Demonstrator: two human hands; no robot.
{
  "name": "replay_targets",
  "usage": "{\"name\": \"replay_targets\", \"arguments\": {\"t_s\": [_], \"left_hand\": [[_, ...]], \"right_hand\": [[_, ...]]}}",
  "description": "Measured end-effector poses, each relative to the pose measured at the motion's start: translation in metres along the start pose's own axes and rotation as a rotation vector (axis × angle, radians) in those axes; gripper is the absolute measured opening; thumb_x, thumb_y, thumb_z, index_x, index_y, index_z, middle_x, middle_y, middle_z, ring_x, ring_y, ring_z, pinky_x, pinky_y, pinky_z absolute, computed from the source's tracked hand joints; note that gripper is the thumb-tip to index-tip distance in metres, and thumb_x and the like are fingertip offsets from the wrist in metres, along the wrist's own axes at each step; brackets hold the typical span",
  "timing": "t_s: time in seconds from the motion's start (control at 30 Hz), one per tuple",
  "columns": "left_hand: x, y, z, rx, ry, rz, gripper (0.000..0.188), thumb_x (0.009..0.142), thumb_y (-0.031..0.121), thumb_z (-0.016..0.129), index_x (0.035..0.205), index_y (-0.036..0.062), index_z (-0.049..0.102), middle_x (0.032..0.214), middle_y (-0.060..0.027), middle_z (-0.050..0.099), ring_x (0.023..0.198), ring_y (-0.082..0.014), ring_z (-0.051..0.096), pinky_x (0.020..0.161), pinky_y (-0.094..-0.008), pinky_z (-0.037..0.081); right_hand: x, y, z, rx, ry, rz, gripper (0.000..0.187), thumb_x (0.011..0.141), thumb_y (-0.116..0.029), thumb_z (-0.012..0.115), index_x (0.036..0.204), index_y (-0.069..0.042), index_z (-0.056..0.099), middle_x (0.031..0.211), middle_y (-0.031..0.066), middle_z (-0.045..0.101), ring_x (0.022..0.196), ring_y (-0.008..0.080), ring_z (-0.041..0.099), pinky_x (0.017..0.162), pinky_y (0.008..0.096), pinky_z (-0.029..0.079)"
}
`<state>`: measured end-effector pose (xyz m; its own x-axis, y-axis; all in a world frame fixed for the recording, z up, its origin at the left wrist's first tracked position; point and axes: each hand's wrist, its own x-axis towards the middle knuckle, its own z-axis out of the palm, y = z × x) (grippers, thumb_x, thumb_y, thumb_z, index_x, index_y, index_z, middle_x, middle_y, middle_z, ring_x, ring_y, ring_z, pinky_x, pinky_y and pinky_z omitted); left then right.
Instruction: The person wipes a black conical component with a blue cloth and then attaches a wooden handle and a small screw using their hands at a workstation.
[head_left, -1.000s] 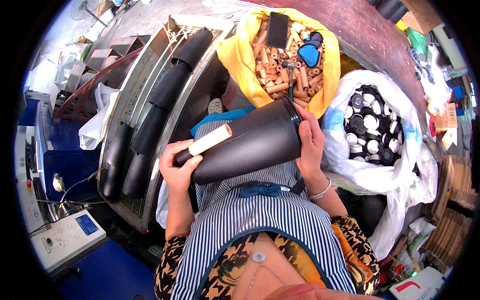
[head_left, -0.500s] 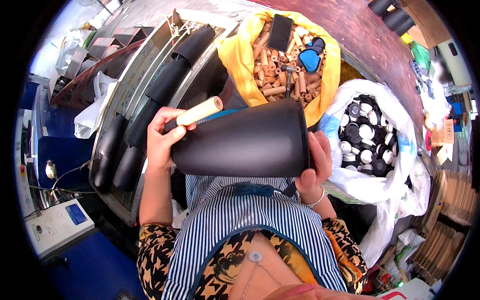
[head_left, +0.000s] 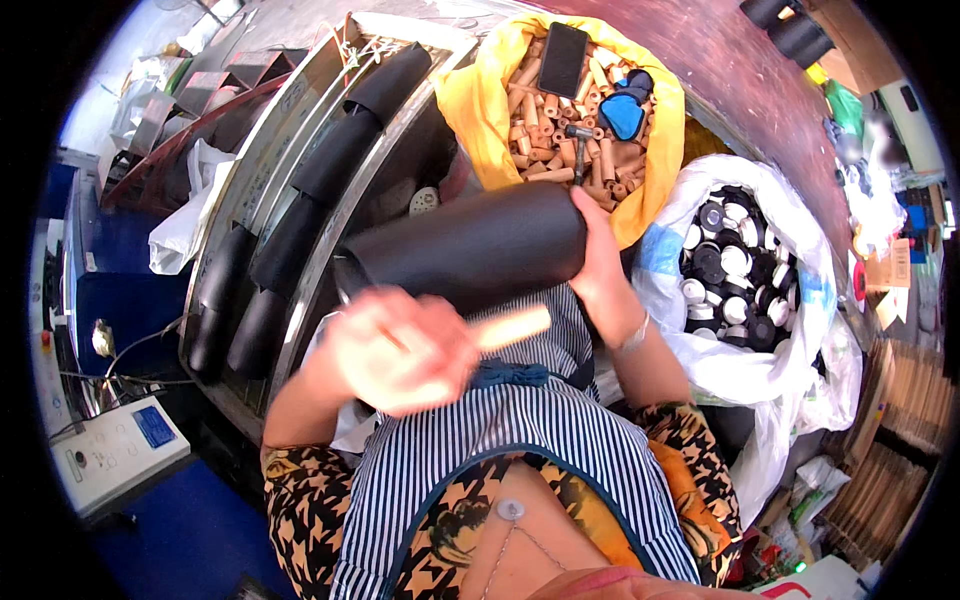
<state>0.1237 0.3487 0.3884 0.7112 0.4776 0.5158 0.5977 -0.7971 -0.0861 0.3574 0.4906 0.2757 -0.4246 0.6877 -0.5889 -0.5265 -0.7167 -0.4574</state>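
A matte black tapered cylinder (head_left: 470, 245) lies nearly level in front of me. My right hand (head_left: 603, 250) grips its right end, with fingers over the top edge. My left hand (head_left: 400, 350), smeared by motion, is near the cylinder's left end, on my side of it. Out of its fist sticks a pale wooden cylinder (head_left: 515, 326), pointing right over my striped apron (head_left: 510, 430). Whether the left hand touches the black cylinder cannot be made out.
Beyond my hands stands a yellow sack (head_left: 470, 110) of short wooden tubes, with a phone (head_left: 563, 60), a hammer (head_left: 579, 150) and a blue-black object (head_left: 622, 115) on top. A white bag (head_left: 660, 250) of black and white caps stands right. More black cylinders (head_left: 335, 160) lie in a metal-edged trough at left.
My left hand has come down toward me and right, turning the wooden cylinder rightward. The black cylinder has tilted and shifted left; my right hand has moved up and left with it.
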Motion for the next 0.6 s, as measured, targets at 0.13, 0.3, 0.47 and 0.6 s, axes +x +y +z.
{"name": "replay_targets", "arguments": {"t_s": [0.13,0.3,0.47,0.6], "left_hand": [[-0.029,-0.003,0.015,-0.312,0.078,-0.490,0.021,0.071,0.009,0.075,0.089,0.0091,0.065,0.088,-0.0014,0.067,0.076,-0.0187,0.066,0.068,-0.0302,0.052],[-0.026,-0.007,0.021,-0.494,0.390,-1.257,0.030,0.076,0.008,0.079,0.102,-0.0011,0.068,0.089,-0.0119,0.069,0.084,-0.0217,0.067,0.082,-0.0328,0.053],[0.028,0.010,0.013,0.028,0.047,0.185,0.017,0.071,0.016,0.068,0.086,0.0118,0.061,0.078,0.0008,0.058,0.074,-0.0132,0.061,0.062,-0.0244,0.047],[0.075,-0.033,0.018,-0.187,0.008,0.099,0.027,0.066,0.018,0.063,0.091,0.0080,0.060,0.074,-0.0005,0.050,0.066,-0.0173,0.054,0.058,-0.0286,0.044]], "right_hand": [[-0.009,0.017,-0.017,-0.280,-0.144,-0.279,0.059,0.102,-0.048,0.038,0.131,0.002,0.052,0.129,0.0146,0.059,0.118,0.0247,0.057,0.103,0.0367,0.042],[-0.022,0.038,-0.040,-0.708,-0.167,-0.936,0.063,0.102,-0.050,0.035,0.135,0.002,0.049,0.135,0.0147,0.052,0.125,0.0250,0.050,0.109,0.0334,0.034],[0.007,0.004,-0.048,-0.581,0.025,-0.008,0.037,0.102,-0.034,0.044,0.120,-0.004,0.059,0.105,0.0050,0.060,0.096,0.0171,0.058,0.087,0.0285,0.046],[-0.062,-0.030,-0.007,-1.076,-0.347,-0.724,0.028,0.097,-0.025,0.054,0.112,-0.003,0.061,0.090,0.0042,0.056,0.080,0.0183,0.055,0.074,0.0276,0.046]]}}
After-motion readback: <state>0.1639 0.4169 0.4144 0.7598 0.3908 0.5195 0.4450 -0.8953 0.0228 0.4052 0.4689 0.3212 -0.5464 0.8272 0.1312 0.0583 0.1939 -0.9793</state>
